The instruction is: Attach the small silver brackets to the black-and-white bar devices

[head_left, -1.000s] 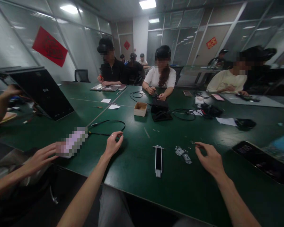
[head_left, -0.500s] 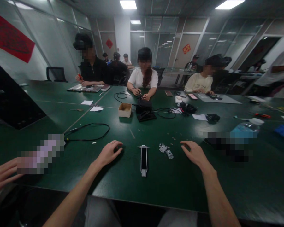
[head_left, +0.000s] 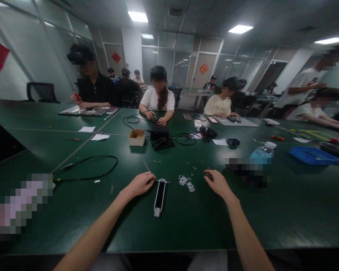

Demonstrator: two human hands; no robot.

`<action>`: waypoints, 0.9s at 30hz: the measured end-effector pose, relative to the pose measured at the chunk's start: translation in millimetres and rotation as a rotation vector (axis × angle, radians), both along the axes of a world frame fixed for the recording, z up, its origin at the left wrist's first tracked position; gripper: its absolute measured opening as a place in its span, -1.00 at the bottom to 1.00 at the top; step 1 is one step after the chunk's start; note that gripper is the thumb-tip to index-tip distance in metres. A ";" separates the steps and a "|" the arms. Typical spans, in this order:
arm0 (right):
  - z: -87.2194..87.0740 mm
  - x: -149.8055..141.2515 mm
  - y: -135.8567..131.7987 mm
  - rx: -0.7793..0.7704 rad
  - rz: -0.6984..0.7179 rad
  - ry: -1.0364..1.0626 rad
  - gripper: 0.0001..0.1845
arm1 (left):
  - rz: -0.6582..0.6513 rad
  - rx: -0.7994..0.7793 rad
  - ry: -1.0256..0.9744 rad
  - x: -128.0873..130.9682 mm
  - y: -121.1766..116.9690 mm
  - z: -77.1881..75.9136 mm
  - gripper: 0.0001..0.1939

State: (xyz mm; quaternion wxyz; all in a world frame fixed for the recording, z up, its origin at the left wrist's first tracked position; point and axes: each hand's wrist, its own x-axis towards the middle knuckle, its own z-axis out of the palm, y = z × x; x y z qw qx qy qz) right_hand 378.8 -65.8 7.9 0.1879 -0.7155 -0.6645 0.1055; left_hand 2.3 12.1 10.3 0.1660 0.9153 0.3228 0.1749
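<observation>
My left hand (head_left: 142, 183) rests on the green table with thumb and fingertips pinched at the left end of a thin crossbar. The crossbar tops a long narrow part (head_left: 159, 197) with a white frame, a black middle strip and a pale block at its near end; its exact kind I cannot make out. The part lies slightly slanted on the table. Right of it lie small grey metal brackets (head_left: 190, 186) and several tiny rings (head_left: 194, 168). My right hand (head_left: 217, 182) hovers or rests just right of the brackets, fingers curved and apart, holding nothing.
A small box (head_left: 137, 138) stands ahead beside a black device (head_left: 159, 133) with cables. At right are a bottle with blue liquid (head_left: 261, 153) and a blue tray (head_left: 313, 155). A looped black cable (head_left: 117, 162) lies at left. Several people sit around the table.
My left hand has reached right and its fingertips have closed at the crossbar's end; the long part now slants. My right hand stays near the brackets. The view has turned right.
</observation>
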 end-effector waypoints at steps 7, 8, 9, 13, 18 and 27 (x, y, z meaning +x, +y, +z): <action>-10.6 -37.3 39.5 -0.056 0.041 -0.082 -0.25 | 0.009 -0.011 -0.045 0.3 -7.4 3.7 -0.84; -13.0 -39.1 44.5 -0.080 0.058 -0.086 -0.26 | 0.015 -0.012 -0.044 0.7 -8.2 4.7 -0.84; -15.3 -40.7 48.3 -0.103 0.079 -0.087 -0.27 | 0.021 -0.010 -0.040 1.1 -8.9 5.7 -0.84; -19.6 -48.4 46.3 -0.138 0.149 -0.052 -0.29 | 0.029 0.009 -0.006 1.1 -10.7 7.2 -0.84; -11.0 -65.5 18.5 -0.185 0.204 0.024 -0.26 | 0.027 0.049 0.006 1.0 -10.6 3.7 -0.86; -19.0 -81.2 11.7 -0.094 0.329 -0.011 -0.43 | 0.041 0.036 0.058 0.5 -16.3 7.1 -0.88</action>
